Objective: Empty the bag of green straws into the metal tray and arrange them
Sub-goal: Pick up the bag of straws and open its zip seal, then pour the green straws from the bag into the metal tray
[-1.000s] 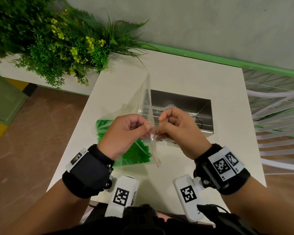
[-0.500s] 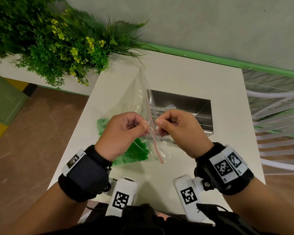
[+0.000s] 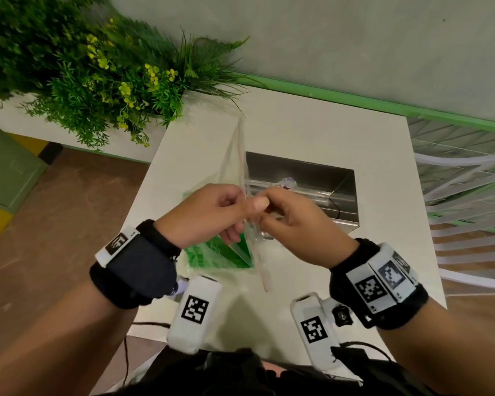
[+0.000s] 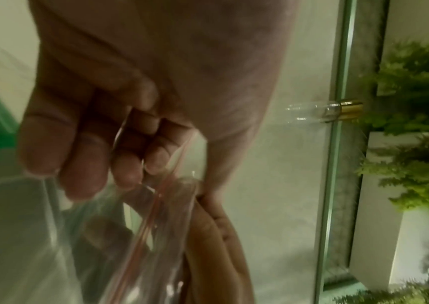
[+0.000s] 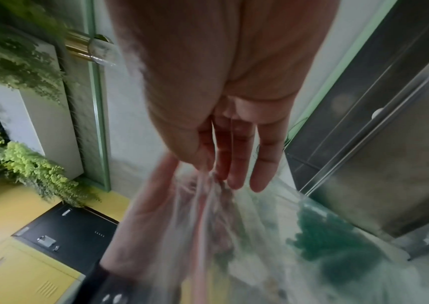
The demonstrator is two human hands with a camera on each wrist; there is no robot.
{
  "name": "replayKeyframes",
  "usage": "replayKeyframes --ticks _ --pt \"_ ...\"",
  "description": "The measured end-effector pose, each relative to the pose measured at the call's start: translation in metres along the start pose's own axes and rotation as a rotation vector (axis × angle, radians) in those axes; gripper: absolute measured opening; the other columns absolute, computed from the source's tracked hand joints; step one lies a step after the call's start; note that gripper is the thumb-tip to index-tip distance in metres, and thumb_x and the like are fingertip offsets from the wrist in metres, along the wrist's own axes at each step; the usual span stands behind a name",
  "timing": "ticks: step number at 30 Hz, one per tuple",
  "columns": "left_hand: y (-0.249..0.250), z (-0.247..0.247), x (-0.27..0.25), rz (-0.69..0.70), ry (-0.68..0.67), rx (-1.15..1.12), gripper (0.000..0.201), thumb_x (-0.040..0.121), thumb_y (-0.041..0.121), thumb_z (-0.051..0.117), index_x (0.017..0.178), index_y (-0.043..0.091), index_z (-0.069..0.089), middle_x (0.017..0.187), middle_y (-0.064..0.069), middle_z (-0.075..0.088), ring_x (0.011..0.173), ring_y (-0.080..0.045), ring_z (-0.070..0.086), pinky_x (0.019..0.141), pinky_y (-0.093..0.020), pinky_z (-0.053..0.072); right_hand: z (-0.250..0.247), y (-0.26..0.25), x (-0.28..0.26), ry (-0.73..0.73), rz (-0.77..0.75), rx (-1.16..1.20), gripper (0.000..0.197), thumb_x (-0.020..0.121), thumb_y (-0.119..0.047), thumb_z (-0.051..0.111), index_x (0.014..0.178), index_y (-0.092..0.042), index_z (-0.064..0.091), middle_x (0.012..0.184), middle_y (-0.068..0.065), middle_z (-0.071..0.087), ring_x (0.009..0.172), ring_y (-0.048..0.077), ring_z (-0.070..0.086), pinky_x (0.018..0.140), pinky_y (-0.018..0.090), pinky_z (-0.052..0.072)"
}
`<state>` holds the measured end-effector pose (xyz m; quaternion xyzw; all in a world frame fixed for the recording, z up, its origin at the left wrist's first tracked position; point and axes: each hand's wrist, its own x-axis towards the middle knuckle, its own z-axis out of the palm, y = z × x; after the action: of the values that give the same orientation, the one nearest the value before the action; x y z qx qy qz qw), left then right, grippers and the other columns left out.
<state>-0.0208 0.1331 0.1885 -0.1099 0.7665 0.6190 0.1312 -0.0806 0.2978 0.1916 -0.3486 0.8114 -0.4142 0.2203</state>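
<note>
A clear zip bag [image 3: 234, 164] with a red seal line stands upright over the white table, just left of the recessed metal tray [image 3: 344, 195]. The green straws [image 3: 212, 254] lie bunched in the bag's low end, partly hidden under my left wrist. My left hand [image 3: 240, 208] and right hand [image 3: 265, 209] meet at the bag's top edge, each pinching the plastic between thumb and fingers. In the left wrist view the curled fingers [image 4: 127, 164] hold the seal strip [image 4: 153, 207]. The right wrist view shows the bag [image 5: 247, 226], the straws [image 5: 333, 242] and the tray [image 5: 390, 185].
Leafy plants [image 3: 92, 72] fill a planter at the back left, reaching over the table's corner. A white slatted chair [image 3: 466, 201] stands to the right. The tray holds a small clear item [image 3: 287, 182]. Bare white tabletop [image 3: 312, 130] lies behind the tray.
My two hands have drawn together until the thumbs overlap at the bag's seal. The bag has swung slightly and the green straws have slid further under my left hand.
</note>
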Motion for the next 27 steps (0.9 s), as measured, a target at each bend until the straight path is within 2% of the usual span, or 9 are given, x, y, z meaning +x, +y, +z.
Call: replayKeyframes --ticks 4,8,12,15,19,21,23,25,27 --pt "0.000 -0.011 0.005 0.062 -0.045 0.084 0.030 0.092 0.016 0.057 0.064 0.005 0.057 0.049 0.000 0.061 0.049 -0.012 0.063 0.054 -0.024 0.055 -0.001 0.005 -0.001 0.122 0.050 0.093 0.011 0.080 -0.010 0.063 0.070 -0.010 0.057 0.074 0.008 0.067 0.068 0.024 0.064 0.065 0.032 0.055" --pt "-0.015 -0.036 0.002 0.089 0.240 0.113 0.024 0.083 -0.001 0.058 0.060 0.005 0.055 0.055 0.000 0.062 0.045 -0.009 0.059 0.055 -0.026 0.050 -0.020 0.019 -0.006 0.296 0.114 0.041 0.016 0.078 -0.004 0.062 0.067 -0.008 0.051 0.070 0.016 0.062 0.057 0.016 0.052 0.057 0.022 0.047" --pt "-0.016 -0.036 -0.001 0.128 0.338 -0.018 0.029 0.080 -0.013 0.058 0.076 0.013 0.048 0.070 -0.011 0.054 0.051 -0.015 0.056 0.049 -0.024 0.051 -0.027 0.019 -0.008 0.183 0.071 0.005 0.019 0.082 0.000 0.054 0.077 -0.018 0.052 0.085 0.006 0.058 0.068 0.025 0.062 0.062 0.024 0.050" --pt "-0.014 -0.022 -0.001 0.171 0.334 0.039 0.016 0.088 0.001 0.059 0.076 0.000 0.049 0.061 -0.016 0.054 0.046 -0.011 0.053 0.047 -0.026 0.048 -0.016 0.015 -0.004 0.049 0.057 -0.094 0.027 0.086 -0.004 0.050 0.089 -0.023 0.068 0.099 -0.006 0.057 0.065 0.015 0.054 0.058 0.013 0.039" --pt "-0.016 -0.016 -0.004 0.272 0.439 0.115 0.024 0.091 0.005 0.056 0.072 -0.003 0.046 0.065 -0.029 0.050 0.045 -0.008 0.049 0.047 -0.019 0.043 -0.014 0.020 -0.001 -0.020 0.167 -0.180 0.016 0.085 -0.031 0.060 0.095 -0.024 0.070 0.076 -0.020 0.055 0.060 -0.014 0.050 0.059 0.012 0.034" --pt "-0.017 -0.023 -0.007 0.304 0.549 0.036 0.027 0.091 0.000 0.054 0.066 0.001 0.043 0.061 -0.025 0.046 0.043 -0.005 0.048 0.043 -0.017 0.041 -0.021 0.027 -0.001 0.016 0.200 -0.232 0.017 0.085 -0.018 0.060 0.099 -0.023 0.069 0.076 -0.022 0.054 0.059 -0.009 0.051 0.060 0.008 0.035" --pt "-0.020 -0.034 -0.009 0.327 0.577 -0.052 0.028 0.090 0.004 0.056 0.065 0.010 0.045 0.057 -0.009 0.052 0.044 -0.004 0.050 0.042 -0.020 0.042 -0.028 0.034 -0.001 0.076 0.211 -0.232 0.025 0.086 -0.008 0.054 0.104 -0.020 0.068 0.078 -0.022 0.053 0.068 -0.005 0.053 0.064 0.008 0.038" --pt "-0.025 -0.042 -0.010 0.336 0.481 -0.071 0.017 0.082 0.020 0.065 0.068 0.019 0.055 0.059 0.007 0.060 0.053 -0.002 0.054 0.049 -0.018 0.047 -0.032 0.039 0.001 0.104 0.224 -0.100 0.030 0.086 -0.003 0.052 0.108 -0.019 0.066 0.080 -0.017 0.056 0.078 0.009 0.065 0.070 0.019 0.051" --pt "-0.037 -0.047 -0.010 0.306 0.383 -0.103 0.016 0.069 0.037 0.071 0.076 0.027 0.060 0.074 0.011 0.063 0.071 -0.004 0.057 0.063 -0.016 0.051 -0.034 0.045 0.005 0.129 0.285 0.116 0.038 0.084 0.005 0.051 0.112 -0.017 0.065 0.083 -0.005 0.059 0.080 0.017 0.071 0.063 0.025 0.058"
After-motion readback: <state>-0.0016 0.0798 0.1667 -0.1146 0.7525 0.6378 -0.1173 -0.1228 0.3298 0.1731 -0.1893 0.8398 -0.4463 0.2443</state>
